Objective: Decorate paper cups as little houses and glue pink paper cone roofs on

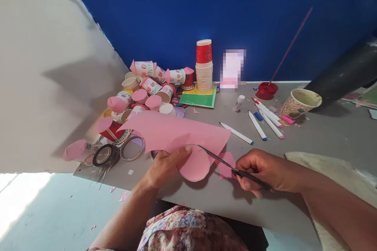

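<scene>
My left hand [167, 164] grips a sheet of pink paper [173, 129], thumb on top near a circle outlined in dark line. That circle [194, 164] hangs at the sheet's lower edge, its lower side free of surrounding paper. Black scissors [224, 160] are held in my right hand [255, 170], fingers closed round the handles. Their blades reach left to the circle's upper right edge, where the paper meets them. Under the blades a pink scrap [226, 164] lies on the grey table [182, 196].
Decorated paper cups [147, 86] with pink tops crowd the left, beside tape rolls [132, 148]. A tall cup stack [204, 64] stands at the back. Markers [257, 125], a glue stick [239, 103], a red pot [266, 90] and a paper cup [300, 104] are right. Cloth [332, 172] lies lower right.
</scene>
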